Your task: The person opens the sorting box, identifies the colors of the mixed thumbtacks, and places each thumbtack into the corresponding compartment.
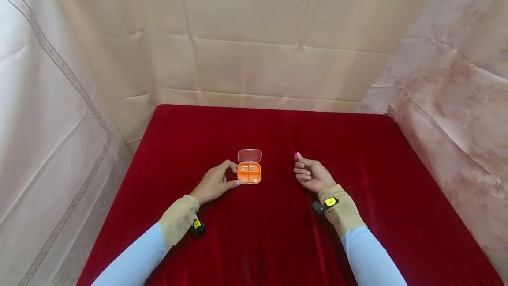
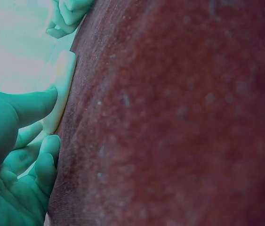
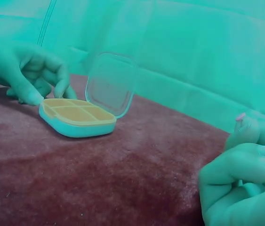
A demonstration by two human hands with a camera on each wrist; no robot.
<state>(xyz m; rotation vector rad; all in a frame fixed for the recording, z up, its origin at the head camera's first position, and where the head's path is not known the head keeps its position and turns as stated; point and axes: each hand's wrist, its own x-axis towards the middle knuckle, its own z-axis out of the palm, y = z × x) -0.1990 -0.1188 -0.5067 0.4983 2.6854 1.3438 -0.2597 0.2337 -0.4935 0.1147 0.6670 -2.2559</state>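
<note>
An orange pill box [image 1: 244, 177] with four compartments lies on the red cloth, its clear lid [image 1: 250, 156] raised at the far side. One small pale-yellow pill [image 1: 243, 169] sits in the far left compartment, another pale-yellow pill [image 1: 255, 180] in the near right one. My left hand [image 1: 216, 183] grips the box's left side, thumb at the near corner and fingers behind; the left wrist view shows the thumb against the box wall [image 2: 66, 80]. To the right of the box, my right hand [image 1: 316, 175] pinches a small pink pill [image 3: 240, 117] between thumb and forefinger, other fingers curled.
Red velvety cloth [image 1: 254, 233] covers the table, with its far edge in front of a beige curtain [image 1: 254, 34]. White fabric [image 1: 47, 122] hangs at the left and a floral curtain [image 1: 456, 100] at the right. Both wrists wear small black cameras.
</note>
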